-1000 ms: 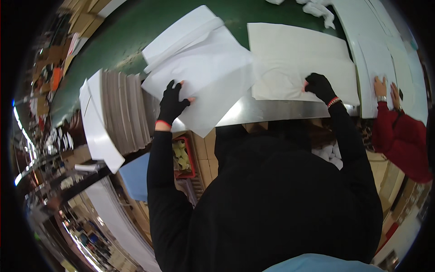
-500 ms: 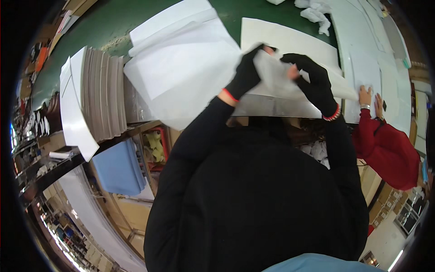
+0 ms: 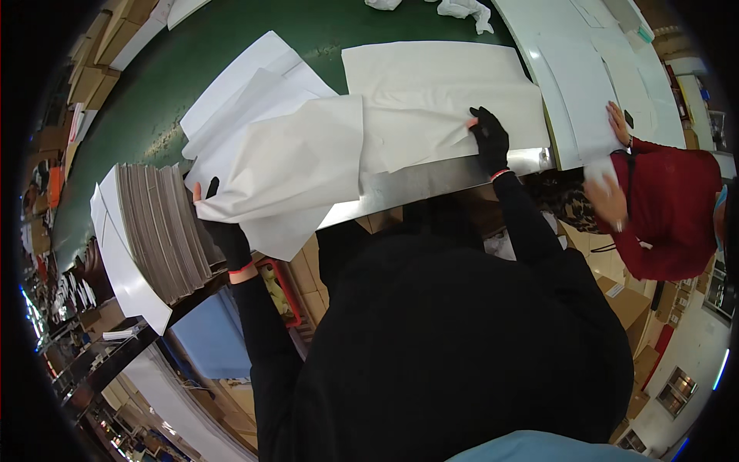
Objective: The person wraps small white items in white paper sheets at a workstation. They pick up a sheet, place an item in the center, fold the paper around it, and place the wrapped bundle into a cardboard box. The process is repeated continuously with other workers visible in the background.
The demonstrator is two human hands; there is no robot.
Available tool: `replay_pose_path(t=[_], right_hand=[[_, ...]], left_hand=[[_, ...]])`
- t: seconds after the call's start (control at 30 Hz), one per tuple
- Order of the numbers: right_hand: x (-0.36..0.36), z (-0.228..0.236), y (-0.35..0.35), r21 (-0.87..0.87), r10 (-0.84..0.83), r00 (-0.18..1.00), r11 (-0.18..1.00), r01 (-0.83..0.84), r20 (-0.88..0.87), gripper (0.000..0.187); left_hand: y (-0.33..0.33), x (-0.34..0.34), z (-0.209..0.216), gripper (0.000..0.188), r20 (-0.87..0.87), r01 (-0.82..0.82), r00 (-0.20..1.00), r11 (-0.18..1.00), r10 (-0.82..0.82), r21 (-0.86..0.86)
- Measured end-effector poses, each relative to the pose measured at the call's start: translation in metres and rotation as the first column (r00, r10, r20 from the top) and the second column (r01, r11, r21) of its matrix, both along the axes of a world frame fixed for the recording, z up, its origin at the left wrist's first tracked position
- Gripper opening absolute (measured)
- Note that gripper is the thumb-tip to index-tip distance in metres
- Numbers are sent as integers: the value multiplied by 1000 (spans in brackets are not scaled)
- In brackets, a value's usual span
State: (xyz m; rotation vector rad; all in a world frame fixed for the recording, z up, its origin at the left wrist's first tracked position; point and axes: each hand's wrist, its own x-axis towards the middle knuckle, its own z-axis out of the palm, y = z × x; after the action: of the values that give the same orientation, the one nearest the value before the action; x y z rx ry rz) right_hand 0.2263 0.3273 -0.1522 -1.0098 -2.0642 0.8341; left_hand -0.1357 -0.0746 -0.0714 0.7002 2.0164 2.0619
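A thin, wrinkled white paper sheet (image 3: 300, 154) spreads leftward over the other papers, its near left corner lifted. My left hand (image 3: 225, 235), in a black glove with bare fingertips, pinches that corner just right of a grey board stack. To the right lies an off-white paper sheet (image 3: 431, 85), creased along its near part. My right hand (image 3: 490, 142), gloved alike, has its thumb and fingers closed on this creased paper near the metal table edge. More white sheets (image 3: 246, 85) lie beneath the thin one.
The stack of grey boards (image 3: 165, 231) stands at the left, with a white sheet leaning on it. Metal edging (image 3: 416, 179) borders the green table (image 3: 331, 35). Crumpled white paper (image 3: 466, 9) lies at the back. At right, a person in a red sleeve (image 3: 670, 208) works over white panels.
My hands have moved apart, the left down and left with a paper corner, the right slightly left. The thin paper now spreads flatter. The co-worker's nearer hand has drawn back from the panels.
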Motion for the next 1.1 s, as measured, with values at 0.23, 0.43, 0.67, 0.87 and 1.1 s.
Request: replay_pose_path(t=[0.23, 0.43, 0.67, 0.87, 1.1], right_hand=[[-79, 130, -32, 3, 88, 962, 996, -90, -258, 27], [-152, 226, -150, -404, 636, 682, 553, -729, -360, 19], [-153, 187, -169, -182, 850, 512, 488, -854, -123, 41], [-144, 50, -163, 35, 843, 488, 493, -869, 229, 41], [-142, 36, -161, -18, 820, 510, 532, -847, 261, 56]], left_hand=[[71, 76, 62, 59, -98, 164, 982, 986, -160, 32], [122, 129, 117, 82, -7, 361, 929, 905, -369, 224], [47, 47, 126, 65, -473, -89, 881, 988, 19, -125], [30, 16, 23, 66, -717, -320, 654, 771, -240, -550], [43, 30, -28, 70, -639, -347, 696, 625, -328, -699]])
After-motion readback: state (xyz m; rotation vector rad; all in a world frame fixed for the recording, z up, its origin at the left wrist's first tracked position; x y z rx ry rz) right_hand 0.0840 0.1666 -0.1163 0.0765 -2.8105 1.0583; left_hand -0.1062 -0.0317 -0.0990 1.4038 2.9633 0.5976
